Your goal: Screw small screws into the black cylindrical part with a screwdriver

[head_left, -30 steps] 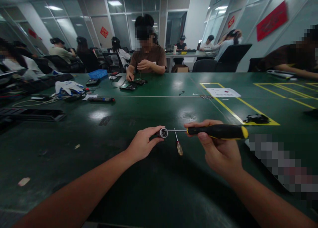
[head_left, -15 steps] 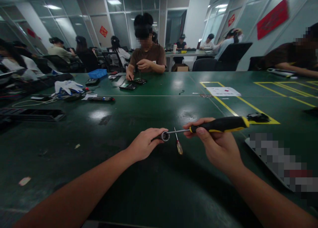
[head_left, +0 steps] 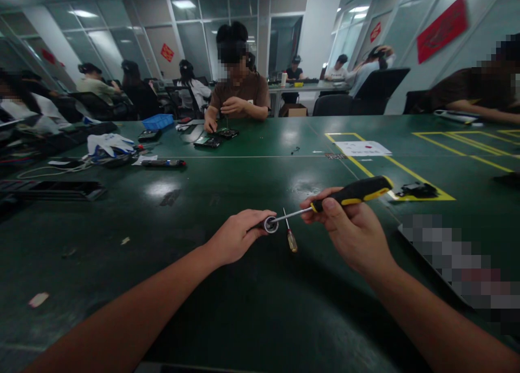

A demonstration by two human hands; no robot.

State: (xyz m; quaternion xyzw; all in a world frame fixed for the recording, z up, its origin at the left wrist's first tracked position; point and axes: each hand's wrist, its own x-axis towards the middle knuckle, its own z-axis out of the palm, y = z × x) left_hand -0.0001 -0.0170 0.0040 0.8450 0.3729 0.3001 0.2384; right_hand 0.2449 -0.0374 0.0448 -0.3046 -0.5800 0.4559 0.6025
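While opposite left hand (head_left: 232,236), right hand (head_left: 359,236) aslant around screwdriver (head_left: 357,191).

Screwdriver (head_left: 352,191): black handle with yellow patches and collar; shaft silver-grey. Tube (head_left: 268,227): silver-grey rim, dark interior. Small screwdriver (head_left: 291,241): translucent amber handle, reddish band at the neck. Table (head_left: 227,313): dark green, crossed by a thin whitish line (head_left: 244,157); toward its right edge, yellow tape (head_left: 447,198) forms rectangular outlines. Paper (head_left: 361,148) within the tape: white, with a small red mark. Basket (head_left: 157,122) near the far edge: bright blue. Gloves (head_left: 108,143) toward the left edge: white, with blue areas. Co-worker's shirt (head_left: 260,87), beyond the far edge: brown.
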